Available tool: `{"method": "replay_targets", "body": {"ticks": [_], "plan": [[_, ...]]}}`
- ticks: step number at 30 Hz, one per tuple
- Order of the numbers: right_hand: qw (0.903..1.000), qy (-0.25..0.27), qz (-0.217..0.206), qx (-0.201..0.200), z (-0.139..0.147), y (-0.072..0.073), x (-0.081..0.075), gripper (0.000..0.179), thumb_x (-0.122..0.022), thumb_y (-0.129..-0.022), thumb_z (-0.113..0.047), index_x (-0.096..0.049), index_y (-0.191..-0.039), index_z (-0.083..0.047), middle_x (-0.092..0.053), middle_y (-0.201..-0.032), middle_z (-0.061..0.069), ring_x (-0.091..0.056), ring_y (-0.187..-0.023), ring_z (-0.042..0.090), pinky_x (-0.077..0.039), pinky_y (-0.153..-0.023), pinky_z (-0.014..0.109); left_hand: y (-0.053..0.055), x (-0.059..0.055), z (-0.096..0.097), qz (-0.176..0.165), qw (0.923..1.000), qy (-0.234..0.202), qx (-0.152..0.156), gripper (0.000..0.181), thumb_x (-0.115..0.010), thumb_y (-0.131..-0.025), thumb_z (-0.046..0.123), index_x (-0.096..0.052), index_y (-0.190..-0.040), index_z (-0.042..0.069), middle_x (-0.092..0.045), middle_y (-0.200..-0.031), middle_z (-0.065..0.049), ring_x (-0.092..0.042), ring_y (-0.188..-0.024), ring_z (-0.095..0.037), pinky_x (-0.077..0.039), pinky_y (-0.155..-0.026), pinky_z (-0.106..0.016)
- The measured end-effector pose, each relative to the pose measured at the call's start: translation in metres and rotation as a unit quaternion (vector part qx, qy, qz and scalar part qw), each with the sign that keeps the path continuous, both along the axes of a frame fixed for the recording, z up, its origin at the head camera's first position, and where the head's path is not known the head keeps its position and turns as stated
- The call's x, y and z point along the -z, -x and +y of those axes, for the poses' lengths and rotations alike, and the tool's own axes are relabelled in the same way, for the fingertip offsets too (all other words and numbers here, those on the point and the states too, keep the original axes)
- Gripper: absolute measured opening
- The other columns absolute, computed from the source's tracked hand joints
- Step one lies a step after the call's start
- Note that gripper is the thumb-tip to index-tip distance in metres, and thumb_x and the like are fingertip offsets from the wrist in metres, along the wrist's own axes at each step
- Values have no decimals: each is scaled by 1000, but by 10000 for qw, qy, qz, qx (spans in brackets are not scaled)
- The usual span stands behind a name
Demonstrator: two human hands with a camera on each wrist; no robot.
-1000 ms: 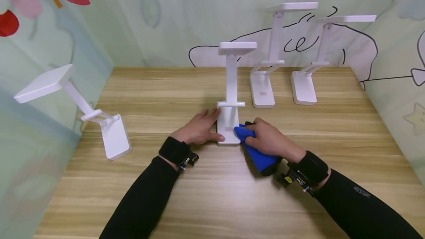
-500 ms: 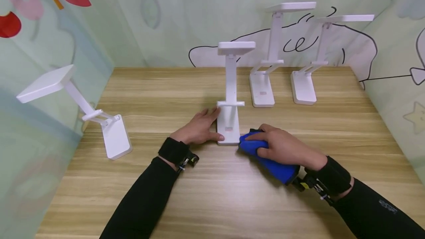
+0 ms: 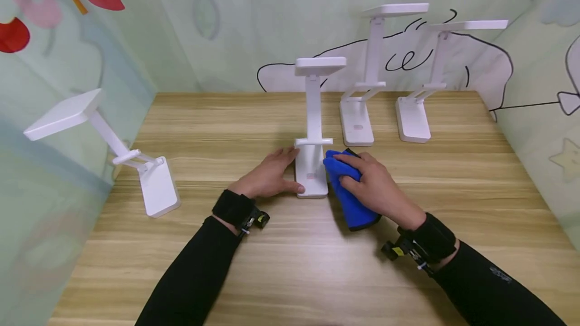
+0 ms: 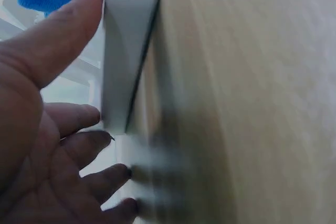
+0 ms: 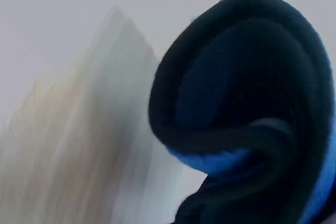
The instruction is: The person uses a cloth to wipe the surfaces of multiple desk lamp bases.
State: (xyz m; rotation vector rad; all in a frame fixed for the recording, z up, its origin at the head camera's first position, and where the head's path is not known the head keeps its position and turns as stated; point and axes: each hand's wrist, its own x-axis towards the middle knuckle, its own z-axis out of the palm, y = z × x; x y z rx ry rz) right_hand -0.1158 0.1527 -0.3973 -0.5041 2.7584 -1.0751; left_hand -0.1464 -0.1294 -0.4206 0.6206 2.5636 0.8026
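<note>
A white desk lamp (image 3: 313,109) stands mid-table with its head folded forward. My left hand (image 3: 267,174) lies along the left side of its base, fingers spread. The thumb tip rests on the front left corner, as the left wrist view also shows beside the base's side wall (image 4: 123,45). My right hand (image 3: 376,185) grips a folded blue cloth (image 3: 349,197) with dark edging, right by the base's right side. In the right wrist view the cloth's rolled dark edge (image 5: 247,9) fills much of the picture and hides most of the hand.
Two similar white lamps, one (image 3: 357,119) nearer the middle and another (image 3: 413,119) farther right, stand at the back. A third lamp (image 3: 158,185) is at the left, its head angled outward. Printed curtains (image 3: 217,24) enclose the wooden table (image 3: 290,265).
My right hand with the cloth first drew back to the right and toward me, then moved forward again along the base's right side. My left hand has stayed in place.
</note>
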Motion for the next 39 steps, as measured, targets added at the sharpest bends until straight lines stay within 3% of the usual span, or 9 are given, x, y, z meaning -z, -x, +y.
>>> {"method": "replay_targets", "body": {"ticks": [6, 11, 15, 19, 23, 26, 30, 33, 39], "plan": [[9938, 792, -695, 369, -9, -8, 1, 54, -66, -104, -22, -51, -156, -12, -55, -147, 24, -63, -122, 48, -58, -90, 62, -18, -21, 14, 372, 9979, -346, -390, 55, -74, -100, 38, -63, -142, 4, -63, -146, -16, -58, -136, -32, -47, -114, -46], [9655, 1980, -1489, 805, -22, -22, -3, 59, -60, -109, -31, -37, -159, -10, -47, -156, 24, -58, -131, 48, -53, -100, 64, -41, -40, 33, -547, 9891, -1157, -729, 56, -70, -102, 44, -55, -144, 9, -62, -144, -13, -61, -129, -30, -54, -105, -48], [9212, 3192, -2098, 737, -36, -35, -7, 60, -47, -113, -33, -20, -163, -12, -31, -165, 19, -42, -147, 41, -39, -118, 62, -55, -49, 47, -855, 9855, -1269, -731, 78, -67, -101, 53, -34, -160, 12, -50, -156, -15, -56, -136, -32, -51, -109, -52], [8583, 4281, -2803, 381, -47, -45, -10, 65, -35, -114, -29, 1, -166, -17, -10, -172, 15, -20, -157, 36, -18, -128, 60, -61, -49, 53, -608, 9842, -1395, -908, 85, -65, -102, 53, -25, -165, 12, -44, -159, -18, -55, -137, -37, -50, -110, -57], [8381, 4523, -3041, -206, -47, -47, -10, 69, -32, -111, -24, 9, -166, -15, -1, -173, 14, -9, -159, 37, -8, -129, 62, -61, -43, 52, -338, 9771, -1702, -1233, 75, -68, -103, 44, -31, -162, 15, -46, -157, -17, -56, -136, -38, -51, -108, -60], [8535, 4324, -2817, -726, -39, -44, -7, 67, -34, -111, -21, 0, -168, -8, -6, -174, 18, -17, -158, 36, -22, -130, 48, -57, -40, 45, -105, 9720, -1802, -1502, 63, -71, -101, 32, -42, -155, 17, -57, -149, -16, -64, -126, -36, -56, -100, -57], [9331, 3018, -1716, -936, -24, -33, 3, 60, -47, -112, -16, -24, -166, -3, -42, -162, 25, -47, -146, 35, -49, -108, 24, -51, -47, 23, 501, 9802, -1089, -1574, 53, -71, -97, 22, -56, -147, 19, -69, -134, -14, -70, -109, -31, -60, -90, -49], [9836, 1583, -592, -636, -15, -25, 10, 55, -60, -108, -13, -44, -159, -1, -68, -134, 20, -65, -123, 33, -57, -94, 27, -50, -54, 4, 1175, 9809, -152, -1544, 52, -72, -94, 16, -62, -145, 17, -71, -129, -14, -70, -109, -30, -61, -89, -49], [9955, -196, 535, -763, -13, -15, 21, 54, -72, -100, -16, -57, -149, 1, -69, -101, 6, -65, -89, 17, -56, -78, 35, -53, -46, 3, 2579, 9507, 878, -1479, 49, -78, -93, 13, -68, -141, 17, -69, -131, -16, -68, -113, -36, -64, -83, -53]]}}
